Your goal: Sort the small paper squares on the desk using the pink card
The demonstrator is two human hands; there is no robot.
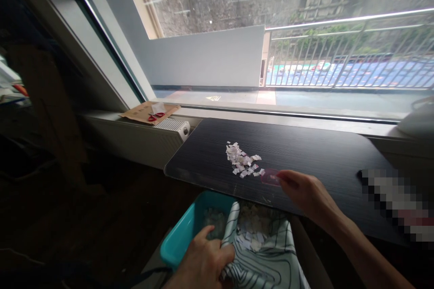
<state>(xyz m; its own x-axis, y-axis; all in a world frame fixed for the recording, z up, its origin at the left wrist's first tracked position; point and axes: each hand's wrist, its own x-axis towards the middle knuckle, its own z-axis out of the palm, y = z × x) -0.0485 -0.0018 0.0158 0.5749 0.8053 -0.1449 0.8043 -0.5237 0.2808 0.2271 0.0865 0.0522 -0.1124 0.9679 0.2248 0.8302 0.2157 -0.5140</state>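
Observation:
My right hand (pixel 307 194) reaches over the dark table, thumb and fingers pinched on a small pinkish see-through plastic pouch (pixel 270 177). The pouch's left end is beside a pile of small white paper pieces (pixel 240 160). Below the table edge, my left hand (pixel 206 257) is between a teal plastic tub (pixel 181 230) and a container with a line-patterned cloth (pixel 267 264). Its index finger extends over the tub, while the thumb and other fingers close on the cloth's edge. White paper scraps (pixel 252 237) lie inside the cloth; pale, clear-looking bits (pixel 215 221) are in the tub.
The black tabletop (pixel 315 158) stands against a window sill. A blurred-out object (pixel 396 198) lies at its right. To the left, red-handled scissors (pixel 156 116) rest on a brown envelope (pixel 135 114) above a white radiator (pixel 172 127). Railings (pixel 342 63) show outside the glass.

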